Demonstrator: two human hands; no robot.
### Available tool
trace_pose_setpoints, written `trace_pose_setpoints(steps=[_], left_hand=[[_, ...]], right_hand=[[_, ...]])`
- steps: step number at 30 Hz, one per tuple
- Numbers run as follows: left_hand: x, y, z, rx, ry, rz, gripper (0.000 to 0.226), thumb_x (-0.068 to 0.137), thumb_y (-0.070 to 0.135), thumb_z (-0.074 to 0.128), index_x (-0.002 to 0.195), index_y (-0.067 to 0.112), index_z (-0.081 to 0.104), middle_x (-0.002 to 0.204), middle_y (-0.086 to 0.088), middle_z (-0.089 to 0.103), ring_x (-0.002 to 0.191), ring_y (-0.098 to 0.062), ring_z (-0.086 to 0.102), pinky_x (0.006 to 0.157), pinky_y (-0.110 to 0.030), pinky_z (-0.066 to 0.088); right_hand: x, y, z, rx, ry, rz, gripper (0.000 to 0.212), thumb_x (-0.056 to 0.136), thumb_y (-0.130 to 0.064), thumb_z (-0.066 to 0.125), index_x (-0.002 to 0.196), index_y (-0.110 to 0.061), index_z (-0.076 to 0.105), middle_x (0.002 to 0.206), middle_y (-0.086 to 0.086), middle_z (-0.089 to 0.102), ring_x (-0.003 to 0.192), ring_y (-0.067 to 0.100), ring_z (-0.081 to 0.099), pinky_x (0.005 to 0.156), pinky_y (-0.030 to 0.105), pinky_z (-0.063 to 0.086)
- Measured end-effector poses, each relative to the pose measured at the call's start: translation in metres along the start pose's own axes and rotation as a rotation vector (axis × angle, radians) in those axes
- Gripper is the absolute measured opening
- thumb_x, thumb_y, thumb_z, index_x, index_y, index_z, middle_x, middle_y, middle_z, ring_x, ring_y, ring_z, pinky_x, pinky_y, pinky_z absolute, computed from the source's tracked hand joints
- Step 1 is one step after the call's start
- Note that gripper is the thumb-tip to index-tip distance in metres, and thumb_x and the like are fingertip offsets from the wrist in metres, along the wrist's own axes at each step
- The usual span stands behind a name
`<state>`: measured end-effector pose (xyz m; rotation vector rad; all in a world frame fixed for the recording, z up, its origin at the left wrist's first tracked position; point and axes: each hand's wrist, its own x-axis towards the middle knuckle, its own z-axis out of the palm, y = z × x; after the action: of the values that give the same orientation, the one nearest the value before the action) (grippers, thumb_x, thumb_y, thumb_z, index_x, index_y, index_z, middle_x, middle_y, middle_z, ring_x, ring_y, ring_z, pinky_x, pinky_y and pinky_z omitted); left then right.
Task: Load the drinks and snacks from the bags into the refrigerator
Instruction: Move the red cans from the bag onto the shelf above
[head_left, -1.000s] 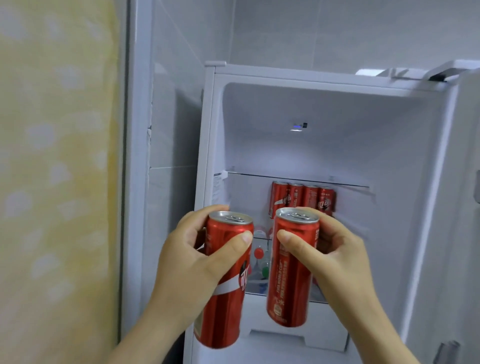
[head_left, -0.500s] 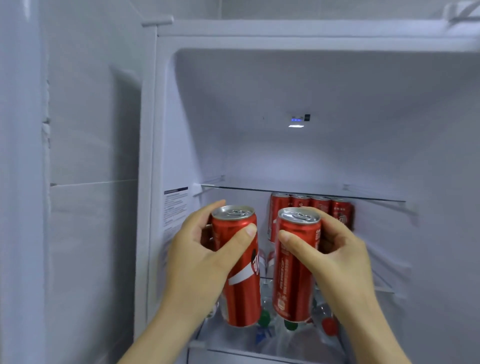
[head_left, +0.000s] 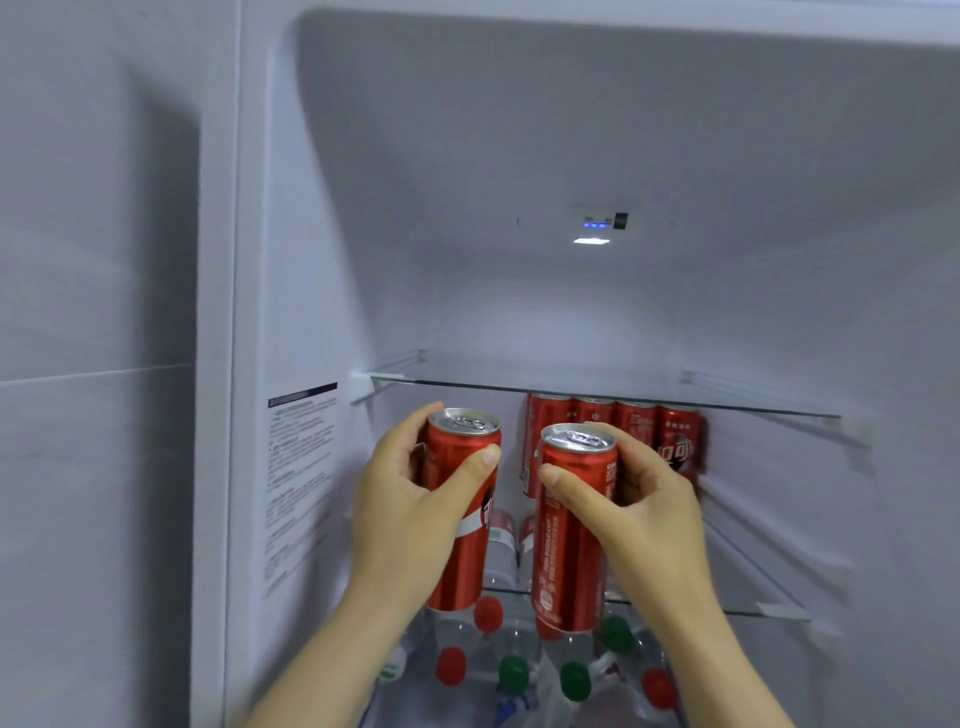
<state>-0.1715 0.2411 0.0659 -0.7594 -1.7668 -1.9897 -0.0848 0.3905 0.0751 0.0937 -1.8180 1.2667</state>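
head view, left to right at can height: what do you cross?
Tiled wall → printed label inside the fridge → left hand → the red can it grips → second red can → right hand gripping it. Back-row cans overlap; left out.

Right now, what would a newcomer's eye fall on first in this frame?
Two red cans held up at the open fridge stand out first: the left hand grips the left can and the right hand grips the right can. Behind them, a row of red cans stands under the glass shelf. Below lie bottles with red and green caps.
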Motion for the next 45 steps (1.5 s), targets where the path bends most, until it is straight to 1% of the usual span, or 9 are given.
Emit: trace_pose_setpoints(steps=[8,13,17,22,27,30,33,39,45], left_hand=[[0.015,-0.027,0.006,0.017,0.027,-0.041,0.056,0.072,0.040,0.076,0.123,0.037,0.054,0.112,0.014,0.065,0.100,-0.006,0.064,0.088,-0.040,0.055],[0.024,-0.035,0.010,0.043,0.011,-0.035,0.054,0.073,0.045,0.072,0.123,0.037,0.053,0.110,0.015,0.064,0.097,-0.003,0.063,0.086,-0.035,0.055],[0.018,-0.045,0.008,0.007,-0.032,-0.030,0.061,0.075,0.040,0.073,0.131,0.040,0.047,0.116,0.019,0.062,0.104,0.001,0.061,0.084,-0.025,0.052],[0.011,-0.059,0.004,-0.001,-0.057,-0.045,0.065,0.077,0.031,0.075,0.131,0.049,0.044,0.115,0.028,0.062,0.106,0.007,0.059,0.087,-0.022,0.047],[0.021,-0.062,0.014,0.112,-0.073,-0.027,0.064,0.079,0.033,0.073,0.133,0.045,0.041,0.119,0.024,0.058,0.110,0.005,0.055,0.095,-0.026,0.045],[0.030,-0.063,0.023,0.140,-0.068,-0.049,0.058,0.080,0.032,0.073,0.121,0.051,0.037,0.109,0.027,0.054,0.098,0.010,0.052,0.086,-0.019,0.044],[0.044,-0.069,0.032,0.165,-0.074,-0.063,0.052,0.081,0.029,0.072,0.123,0.042,0.043,0.107,0.023,0.054,0.092,0.007,0.053,0.073,-0.009,0.038],[0.083,-0.090,0.058,0.274,-0.092,-0.084,0.048,0.081,0.028,0.073,0.123,0.025,0.050,0.107,0.014,0.054,0.095,-0.003,0.049,0.081,-0.020,0.040],[0.110,-0.109,0.083,0.278,-0.111,-0.133,0.044,0.082,0.026,0.072,0.120,0.021,0.051,0.119,-0.001,0.059,0.103,-0.012,0.055,0.084,-0.026,0.042]], right_hand=[[0.019,0.029,0.013,-0.034,0.017,0.003,0.035,0.069,-0.035,0.080,0.100,-0.040,0.065,0.096,-0.026,0.069,0.088,-0.005,0.066,0.067,0.010,0.052],[0.034,0.050,0.021,-0.045,0.045,0.038,0.044,0.072,-0.040,0.078,0.113,-0.034,0.064,0.102,-0.019,0.070,0.093,-0.003,0.066,0.078,0.021,0.055],[0.038,0.064,0.024,-0.034,0.030,0.055,0.054,0.072,-0.044,0.074,0.123,-0.034,0.058,0.108,-0.018,0.068,0.098,-0.003,0.064,0.082,0.023,0.054],[0.033,0.086,0.020,-0.037,-0.041,0.108,0.049,0.072,-0.042,0.073,0.118,-0.035,0.058,0.106,-0.021,0.068,0.098,-0.003,0.065,0.074,0.016,0.055],[0.034,0.101,0.015,-0.047,-0.050,0.158,0.052,0.073,-0.042,0.073,0.122,-0.032,0.058,0.110,-0.015,0.068,0.099,-0.003,0.064,0.071,0.015,0.054],[0.038,0.105,0.015,-0.048,-0.046,0.157,0.046,0.075,-0.040,0.073,0.118,-0.036,0.057,0.109,-0.016,0.068,0.098,-0.004,0.064,0.070,0.014,0.053],[0.038,0.107,0.015,-0.041,-0.042,0.154,0.044,0.077,-0.039,0.073,0.117,-0.039,0.056,0.108,-0.018,0.067,0.098,-0.005,0.064,0.070,0.014,0.053],[0.035,0.112,0.017,-0.023,-0.012,0.152,0.043,0.077,-0.040,0.073,0.116,-0.043,0.054,0.107,-0.019,0.067,0.097,-0.006,0.064,0.073,0.017,0.053],[0.034,0.116,0.017,-0.041,0.036,0.153,0.047,0.072,-0.050,0.070,0.115,-0.047,0.051,0.104,-0.021,0.066,0.094,-0.008,0.063,0.076,0.018,0.052]])
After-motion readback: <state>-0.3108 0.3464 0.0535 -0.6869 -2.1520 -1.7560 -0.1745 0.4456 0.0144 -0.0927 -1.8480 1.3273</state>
